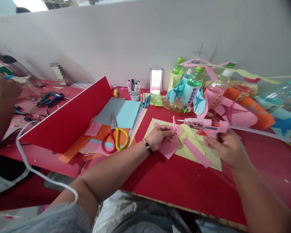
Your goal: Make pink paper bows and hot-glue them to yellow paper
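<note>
The left hand (161, 137) is closed in a pinch on a narrow pink strip (174, 123) standing upright at its fingertips, with a pink paper cutout (168, 149) just below, while the right hand (223, 145) is clenched around a pink hot glue gun (203, 123), its nozzle just beside the strip. Both hands hover over a yellow paper sheet (208, 158) on a red table (184, 184), with red-and-yellow scissors (115, 139) to the left and a decorated plastic bottle (193, 94) beyond. A co-worker's hand (6, 87) works further left, behind a red board (68, 119).
</note>
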Tool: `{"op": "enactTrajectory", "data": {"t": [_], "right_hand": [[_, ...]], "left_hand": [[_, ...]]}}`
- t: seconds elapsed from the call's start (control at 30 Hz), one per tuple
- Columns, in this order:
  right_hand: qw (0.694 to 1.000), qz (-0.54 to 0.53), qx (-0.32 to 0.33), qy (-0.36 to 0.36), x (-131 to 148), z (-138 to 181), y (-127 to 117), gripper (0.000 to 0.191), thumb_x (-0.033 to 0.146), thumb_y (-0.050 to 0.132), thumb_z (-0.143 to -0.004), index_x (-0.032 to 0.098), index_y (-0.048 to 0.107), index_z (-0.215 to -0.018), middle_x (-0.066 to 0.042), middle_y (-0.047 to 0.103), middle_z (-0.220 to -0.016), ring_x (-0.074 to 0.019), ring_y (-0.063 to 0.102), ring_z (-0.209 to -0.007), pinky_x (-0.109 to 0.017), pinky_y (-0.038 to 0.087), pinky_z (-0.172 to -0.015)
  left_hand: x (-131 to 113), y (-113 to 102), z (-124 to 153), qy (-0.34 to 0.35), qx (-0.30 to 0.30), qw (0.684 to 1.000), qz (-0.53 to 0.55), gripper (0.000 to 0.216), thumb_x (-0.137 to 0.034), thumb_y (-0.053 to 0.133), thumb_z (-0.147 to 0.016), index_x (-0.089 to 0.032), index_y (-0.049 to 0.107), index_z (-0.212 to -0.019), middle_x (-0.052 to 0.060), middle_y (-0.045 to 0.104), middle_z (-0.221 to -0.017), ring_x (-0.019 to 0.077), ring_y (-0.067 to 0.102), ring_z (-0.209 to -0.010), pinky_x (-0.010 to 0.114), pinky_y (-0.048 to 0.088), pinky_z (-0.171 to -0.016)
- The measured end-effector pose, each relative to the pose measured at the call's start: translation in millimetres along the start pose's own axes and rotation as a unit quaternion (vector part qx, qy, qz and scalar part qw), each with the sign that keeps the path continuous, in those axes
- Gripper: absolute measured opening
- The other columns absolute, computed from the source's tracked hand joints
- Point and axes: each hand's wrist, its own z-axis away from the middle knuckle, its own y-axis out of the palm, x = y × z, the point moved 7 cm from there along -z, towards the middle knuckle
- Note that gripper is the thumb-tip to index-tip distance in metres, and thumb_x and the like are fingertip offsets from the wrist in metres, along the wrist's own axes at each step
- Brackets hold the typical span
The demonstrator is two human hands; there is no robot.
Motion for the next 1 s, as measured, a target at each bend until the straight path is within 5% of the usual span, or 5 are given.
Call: {"op": "enactTrajectory", "data": {"t": [0.27,1.0], "right_hand": [[0.994,0.097,-0.008,-0.056,-2,1,6,0.032,0.037,0.066,-0.076,0.020,0.065,-0.103,-0.007,0.070,-0.100,-0.0241,0.064,-0.091,-0.035,0.049,-0.081],[0.985,0.171,-0.023,-0.023,-3,3,5,0.033,0.041,0.064,-0.076,0.017,0.067,-0.098,-0.009,0.072,-0.093,-0.0256,0.066,-0.086,-0.034,0.049,-0.073]], "left_hand": [[-2,1,2,0.009,-0.008,1.000,-0.010,0.020,-0.016,0.078,-0.068,-0.008,0.063,-0.079,0.004,0.066,-0.069,0.0092,0.063,-0.058,0.023,0.054,-0.062],[2,-2,-1,0.010,-0.016,1.000,-0.017,0.016,-0.013,0.074,-0.071,-0.008,0.062,-0.080,0.005,0.067,-0.069,0.0104,0.064,-0.060,0.024,0.053,-0.061]]}}
